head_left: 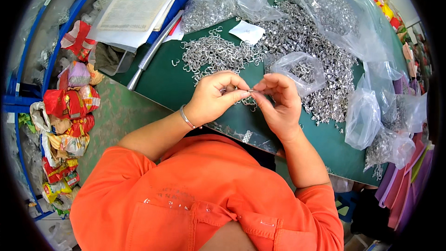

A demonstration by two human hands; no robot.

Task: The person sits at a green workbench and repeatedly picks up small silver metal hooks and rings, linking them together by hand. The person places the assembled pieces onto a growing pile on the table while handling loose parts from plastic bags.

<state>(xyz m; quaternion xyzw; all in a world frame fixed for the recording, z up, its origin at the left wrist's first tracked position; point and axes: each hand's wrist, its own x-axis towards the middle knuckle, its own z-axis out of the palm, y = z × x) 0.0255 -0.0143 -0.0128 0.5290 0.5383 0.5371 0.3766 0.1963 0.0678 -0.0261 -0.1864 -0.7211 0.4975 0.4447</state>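
Observation:
My left hand (214,96), with a metal bracelet on its wrist, pinches a small silvery metal piece (251,91) between thumb and forefinger. The thumb and fingers of my right hand (282,107) close on the same piece from the other side. Its exact kind is too small to make out. Just beyond my hands lies a loose heap of curved metal hooks (204,56) on the green tabletop (158,86). To the right spreads a larger pile of small shiny metal fittings (332,72), with a crumpled clear plastic bag (310,81) on its near part.
Filled clear bags (209,16) stand at the back, and another big bag (344,23) slumps at far right. A paper slip (247,31), a long metal tool (151,51) and printed sheets (134,11) lie left. Blue shelving (21,104) with colourful packets stands beside the table.

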